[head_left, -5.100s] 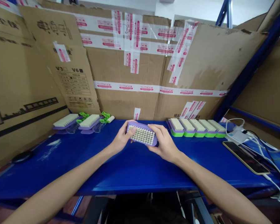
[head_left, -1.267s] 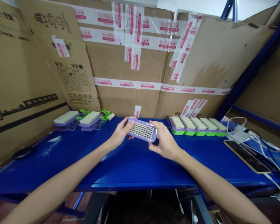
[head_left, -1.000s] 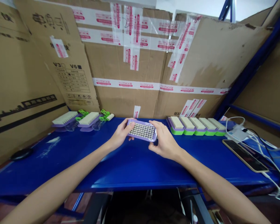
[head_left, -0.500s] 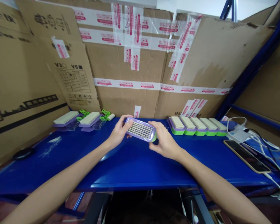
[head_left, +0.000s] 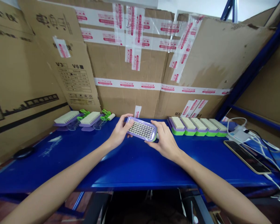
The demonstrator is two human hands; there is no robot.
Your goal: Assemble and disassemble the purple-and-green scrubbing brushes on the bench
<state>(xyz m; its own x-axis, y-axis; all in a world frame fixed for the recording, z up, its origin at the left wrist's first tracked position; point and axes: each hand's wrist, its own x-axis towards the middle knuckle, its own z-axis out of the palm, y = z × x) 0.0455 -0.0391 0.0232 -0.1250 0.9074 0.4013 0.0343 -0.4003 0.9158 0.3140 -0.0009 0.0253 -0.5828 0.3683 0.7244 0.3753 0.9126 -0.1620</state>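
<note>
A purple brush (head_left: pixel 142 130) with rows of pale bristles is held up over the middle of the blue table, bristles toward the camera, with some green at its right end. My left hand (head_left: pixel 118 132) grips its left end, thumb on the face and fingers behind. At the right end my right hand (head_left: pixel 164 140) closes round the edge, thumb below and fingers above. Several purple and green brushes (head_left: pixel 189 126) stand in a row at the back right. Two purple brushes (head_left: pixel 90 120) with clear and green parts lie at the back left.
Taped cardboard (head_left: pixel 130 68) walls the back of the blue table (head_left: pixel 140 168). A phone (head_left: pixel 247 157) with white cables and a white adapter (head_left: pixel 239 134) lies at the right. A black round object (head_left: pixel 23 153) is at the left edge.
My right thumb has shifted left along the brush's lower edge, and the right fingers have moved slightly. The left hand and the brush have hardly moved.
</note>
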